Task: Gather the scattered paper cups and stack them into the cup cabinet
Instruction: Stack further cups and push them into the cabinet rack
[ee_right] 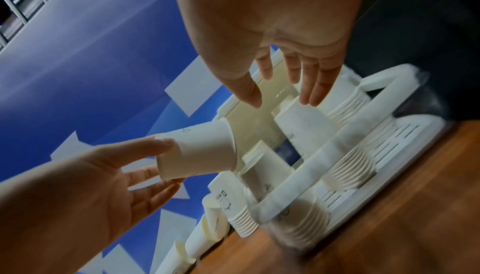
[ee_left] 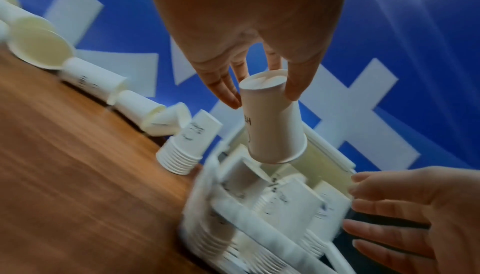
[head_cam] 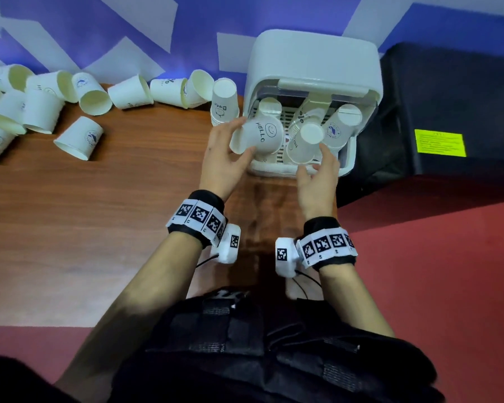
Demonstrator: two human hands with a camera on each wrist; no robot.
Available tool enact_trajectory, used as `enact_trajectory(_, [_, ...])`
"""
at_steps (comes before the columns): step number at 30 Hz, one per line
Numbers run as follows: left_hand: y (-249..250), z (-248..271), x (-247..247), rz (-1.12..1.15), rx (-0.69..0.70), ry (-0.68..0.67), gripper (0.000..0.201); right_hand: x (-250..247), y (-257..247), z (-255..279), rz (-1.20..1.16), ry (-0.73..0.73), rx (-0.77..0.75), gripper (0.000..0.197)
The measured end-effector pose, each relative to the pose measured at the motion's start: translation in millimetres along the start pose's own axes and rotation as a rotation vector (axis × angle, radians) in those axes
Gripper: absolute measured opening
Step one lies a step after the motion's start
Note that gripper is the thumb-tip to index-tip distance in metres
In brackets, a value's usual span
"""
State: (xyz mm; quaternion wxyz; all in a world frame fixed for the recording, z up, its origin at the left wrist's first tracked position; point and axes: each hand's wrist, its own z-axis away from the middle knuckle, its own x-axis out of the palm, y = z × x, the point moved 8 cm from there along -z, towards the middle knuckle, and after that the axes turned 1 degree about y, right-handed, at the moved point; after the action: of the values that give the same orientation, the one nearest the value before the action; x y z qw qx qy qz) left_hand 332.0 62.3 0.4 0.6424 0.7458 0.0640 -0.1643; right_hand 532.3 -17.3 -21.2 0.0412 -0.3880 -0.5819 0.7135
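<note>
Paper cup (head_cam: 258,135) pinched in the left hand (head_cam: 224,158) hangs over the cabinet (head_cam: 312,62), right hand (head_cam: 317,175) open beside.

Left hand (head_cam: 226,154) fingertips pinching (thumb opposed), right hand (head_cam: 317,173) fingers straight and spread, forearms extended forward

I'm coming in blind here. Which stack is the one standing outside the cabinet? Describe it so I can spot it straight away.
Find the white cup cabinet at the far right end of the wooden table. Just off its left wall stands a stack of upside-down cups, bases up, print inverted. It is the only upright stack on the bare table: the other stacks sit inside the cabinet, and the scattered cups to its left lie on their sides.
</note>
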Motion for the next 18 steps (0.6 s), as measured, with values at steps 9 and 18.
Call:
enact_trajectory(9, [37.3,-10.2,62.7,-0.154,0.057,-0.063,0.056,-71.6,25.9,-16.9,-0.136,0.226,0.052,0.041])
enact_trajectory(18, [46.0,-48.7,122.8,-0.325,0.174,-0.210,0.049,-74.9,38.9,-31.9,-0.134,0.227,0.056,0.040])
